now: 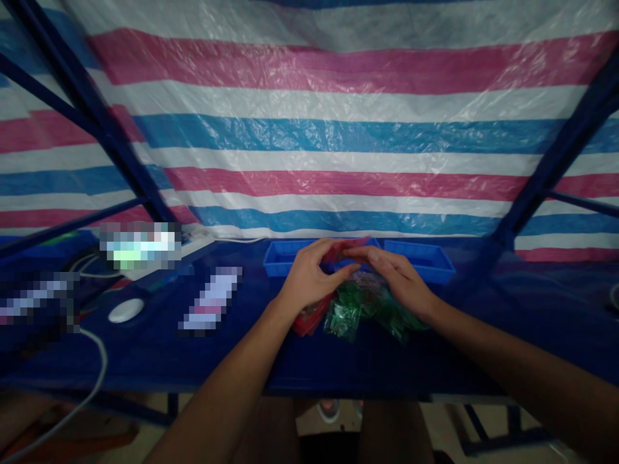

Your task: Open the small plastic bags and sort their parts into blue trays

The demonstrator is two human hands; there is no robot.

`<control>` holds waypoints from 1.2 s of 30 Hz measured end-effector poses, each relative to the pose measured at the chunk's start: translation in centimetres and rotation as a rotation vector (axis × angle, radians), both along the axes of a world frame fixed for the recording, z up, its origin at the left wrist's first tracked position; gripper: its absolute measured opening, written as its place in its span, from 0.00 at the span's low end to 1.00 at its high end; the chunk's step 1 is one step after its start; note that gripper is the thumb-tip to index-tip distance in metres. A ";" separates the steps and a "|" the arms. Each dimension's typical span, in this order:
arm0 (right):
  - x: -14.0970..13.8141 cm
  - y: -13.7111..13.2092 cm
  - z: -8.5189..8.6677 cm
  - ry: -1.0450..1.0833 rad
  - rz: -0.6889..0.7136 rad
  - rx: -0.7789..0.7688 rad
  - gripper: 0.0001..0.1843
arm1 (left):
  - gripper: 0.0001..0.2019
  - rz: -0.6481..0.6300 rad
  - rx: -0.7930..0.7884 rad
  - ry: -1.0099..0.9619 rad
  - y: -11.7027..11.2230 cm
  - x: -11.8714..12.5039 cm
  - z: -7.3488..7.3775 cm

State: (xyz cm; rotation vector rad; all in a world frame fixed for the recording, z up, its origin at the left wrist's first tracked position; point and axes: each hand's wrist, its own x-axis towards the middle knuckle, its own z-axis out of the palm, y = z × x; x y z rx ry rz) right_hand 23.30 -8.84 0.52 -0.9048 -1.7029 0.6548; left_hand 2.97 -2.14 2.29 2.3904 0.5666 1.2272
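Near the front edge of the dark blue surface, I saw shiny green plastic packets heaped beside crinkled red plastic packets. My left hand arched over the red ones, thumb and fingers apart; my right hand curved over the heap's other side, though I couldn't tell whether it gripped anything. Just beyond lay two shallow blue plastic trays, backed by a striped pink, white and blue plastic sheet.

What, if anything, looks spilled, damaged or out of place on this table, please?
Nothing stands out. The red plastic and green plastic are loosely heaped by the left hand and right hand, near the blue trays, but I see no spill. Some details are blurred.
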 end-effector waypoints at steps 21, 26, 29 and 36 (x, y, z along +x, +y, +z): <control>1.9 2.1 -1.7 0.379 -0.317 -0.060 0.17 | 0.17 0.137 0.120 -0.103 1.0 0.0 -0.8; 0.8 1.2 -1.7 0.312 -0.095 -0.052 0.16 | 0.22 -0.039 0.157 0.077 0.1 0.1 -0.7; 0.4 0.5 -1.5 0.245 0.022 -0.049 0.16 | 0.14 -0.020 0.099 0.065 0.2 0.0 -0.7; 1.1 1.4 -1.8 0.266 -0.329 0.098 0.22 | 0.15 -0.020 -0.272 -0.138 1.1 -0.2 -0.8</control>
